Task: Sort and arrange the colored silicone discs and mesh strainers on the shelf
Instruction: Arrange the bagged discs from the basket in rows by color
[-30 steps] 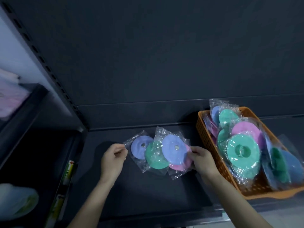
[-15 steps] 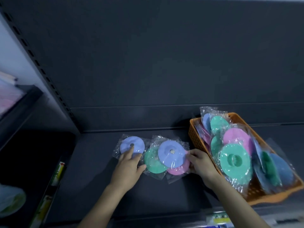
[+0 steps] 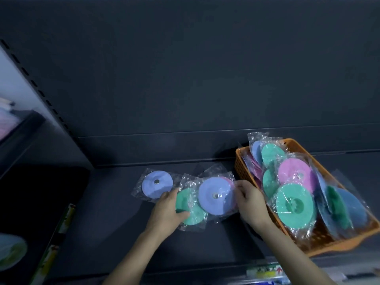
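Observation:
Several bagged silicone discs lie on the dark shelf (image 3: 111, 204). A lavender disc (image 3: 157, 184) lies flat at the left. To its right a green disc (image 3: 193, 212) sits partly under a second lavender disc (image 3: 216, 196), which overlaps a pink disc (image 3: 229, 180). My left hand (image 3: 167, 210) grips the green disc's left edge, thumb on top of its bag. My right hand (image 3: 249, 202) pinches the right edge of the second lavender disc's bag. No mesh strainers are visible.
An orange basket (image 3: 239, 163) at the right holds several bagged green, pink and blue discs that stick out above its rim. A slotted upright (image 3: 39, 89) bounds the shelf on the left. Price labels (image 3: 265, 271) run along the front edge.
My left hand left the left lavender disc and moved right onto the green disc. My right hand stays at the overlapping discs' right edge.

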A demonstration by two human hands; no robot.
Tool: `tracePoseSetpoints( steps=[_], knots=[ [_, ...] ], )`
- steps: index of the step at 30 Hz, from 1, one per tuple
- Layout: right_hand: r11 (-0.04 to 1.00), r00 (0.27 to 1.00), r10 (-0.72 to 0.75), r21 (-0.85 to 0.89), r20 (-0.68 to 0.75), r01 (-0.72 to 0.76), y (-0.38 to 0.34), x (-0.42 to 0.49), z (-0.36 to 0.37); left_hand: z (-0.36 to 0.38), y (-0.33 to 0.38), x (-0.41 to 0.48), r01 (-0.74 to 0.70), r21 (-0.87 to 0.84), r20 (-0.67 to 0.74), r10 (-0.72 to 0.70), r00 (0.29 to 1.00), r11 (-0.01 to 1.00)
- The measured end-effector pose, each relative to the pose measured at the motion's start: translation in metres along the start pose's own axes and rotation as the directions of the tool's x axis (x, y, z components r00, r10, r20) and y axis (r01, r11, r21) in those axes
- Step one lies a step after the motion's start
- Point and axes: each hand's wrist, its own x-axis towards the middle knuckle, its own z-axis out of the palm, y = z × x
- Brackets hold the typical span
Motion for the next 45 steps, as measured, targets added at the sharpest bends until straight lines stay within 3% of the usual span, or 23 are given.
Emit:
tracePoseSetpoints(
  steps=[3,6,8,10,13,16,19,22,24,28,32,35,40,42,45],
  knots=[
    [0.954,0.993,-0.115,-0.279,-0.019,0.105,-0.004,0.005,0.005,-0.001,-0.002,-0.003,-0.06,-0.015,-0.044,0.059,0.997,0.998],
    [0.941,0.998,-0.05,-0.333,0.039,0.06,-0.01,0.009,0.009,-0.009,-0.007,-0.002,-0.122,0.017,-0.186,0.123,0.975,0.992],
    [0.9,0.991,-0.135,-0.418,-0.005,0.121,-0.013,0.009,0.009,-0.019,-0.017,0.003,-0.129,0.076,-0.24,0.144,0.96,0.989],
    [0.828,0.96,-0.282,-0.507,-0.003,0.241,-0.013,0.007,0.011,-0.031,-0.029,0.007,-0.088,0.142,-0.186,0.114,0.976,0.986],
    [0.801,0.923,-0.385,-0.501,-0.01,0.328,-0.013,0.004,0.015,-0.041,-0.047,0.005,-0.014,0.248,-0.075,0.033,0.997,0.969],
    [0.863,0.931,-0.358,-0.408,-0.074,0.299,-0.021,0.001,0.017,-0.047,-0.059,-0.001,0.086,0.33,-0.072,-0.066,0.995,0.94],
    [0.966,0.982,-0.182,-0.194,-0.056,0.168,-0.033,-0.004,0.02,-0.056,-0.07,-0.001,0.187,0.398,-0.116,-0.153,0.981,0.898],
    [0.995,0.985,-0.102,0.006,-0.139,0.104,-0.045,0.003,0.027,-0.069,-0.083,0.002,0.244,0.423,-0.145,-0.201,0.969,0.873],
    [0.992,0.991,0.028,0.128,-0.13,-0.012,-0.048,0.013,0.038,-0.076,-0.092,0.006,0.257,0.417,-0.147,-0.214,0.966,0.872],
    [0.835,0.931,0.364,0.43,0.034,-0.342,-0.047,0.023,0.066,-0.087,-0.108,0.009,0.262,0.401,-0.148,-0.221,0.964,0.878],
    [0.6,0.873,0.433,0.65,0.226,-0.466,-0.065,0.015,0.092,-0.099,-0.12,0.005,0.224,0.406,-0.125,-0.189,0.974,0.886],
    [0.494,0.85,0.383,0.697,0.362,-0.52,-0.083,0.01,0.115,-0.107,-0.121,0.003,0.187,0.349,-0.151,-0.142,0.978,0.918],
    [0.416,0.807,0.3,0.692,0.509,-0.59,-0.115,0.004,0.162,-0.131,-0.12,-0.005,0.106,-0.032,-0.357,-0.11,0.928,0.994],
    [0.493,0.806,0.278,0.642,0.522,-0.586,-0.125,0.001,0.18,-0.14,-0.118,-0.009,0.104,-0.137,-0.397,-0.151,0.905,0.985],
    [0.746,0.845,0.25,0.463,0.474,-0.48,-0.127,-0.001,0.202,-0.144,-0.124,-0.011,0.098,-0.173,-0.369,-0.157,0.916,0.98]
  ],
)
